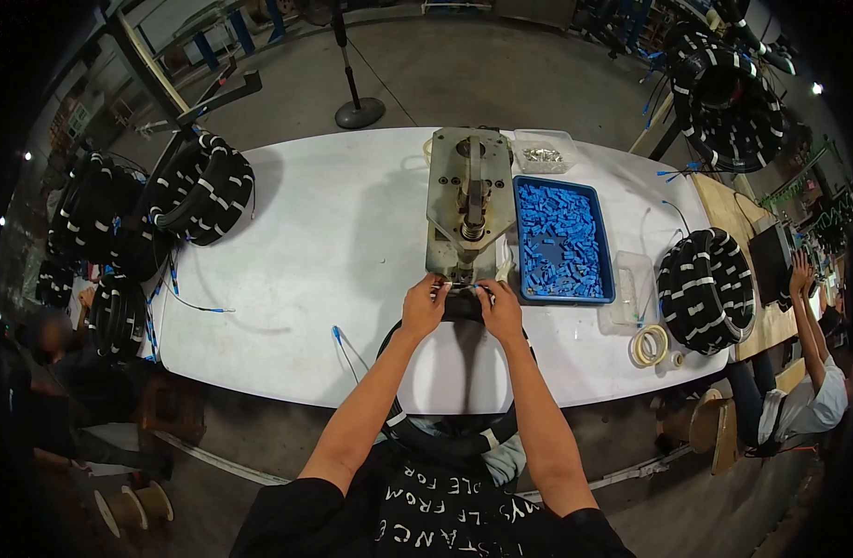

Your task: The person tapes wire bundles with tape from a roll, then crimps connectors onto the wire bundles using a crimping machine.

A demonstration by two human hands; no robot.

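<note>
My left hand and my right hand meet at the foot of a metal bench press, one on either side of its die. The fingers of both are closed in a pinch around a thin wire; its tip is too small to make out. Just behind this, a black cable coil with white tape bands hangs over the table's front edge toward my lap, partly hidden by my forearms. To the left of it, a loose lead with a blue connector sticks up.
Right of the press sit a blue tray of blue connectors, a clear box of metal terminals and tape rolls. Taped cable coils lie at the right and left. A person works at the far right, another at the left.
</note>
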